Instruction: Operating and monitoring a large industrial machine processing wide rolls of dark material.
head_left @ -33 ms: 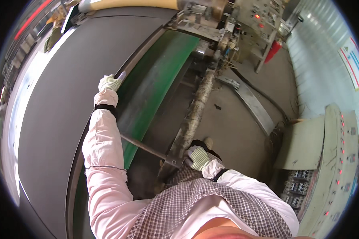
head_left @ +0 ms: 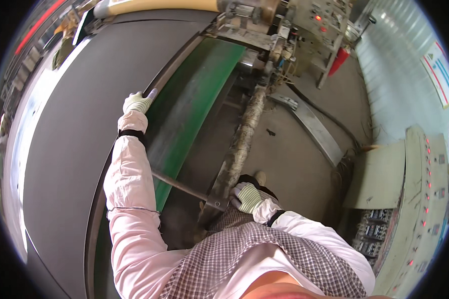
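Note:
My left hand (head_left: pixel 138 102), in a striped glove with grey fingertips, is curled over the dark edge rail (head_left: pixel 160 78) beside a wide dark grey sheet (head_left: pixel 80 134). Its thumb points out across the rail, and the fingers lie on the sheet's side. Closer to my body, my right hand (head_left: pixel 248 198) wears a matching glove. Its fingers are bent against my checked apron, near the end of a worn machine beam (head_left: pixel 244 132); whatever lies inside them is hidden.
Below the rail runs a green belt (head_left: pixel 197 99), with a thin metal rod (head_left: pixel 179 185) reaching to the beam. A metal channel (head_left: pixel 314 129) and a cable (head_left: pixel 329 115) lie on the floor to the right. An electrical cabinet (head_left: pixel 416 199) with red lights and exposed wiring stands at right.
The view has shifted very slightly. Both hands keep their places, the left on the rail and the right against the apron.

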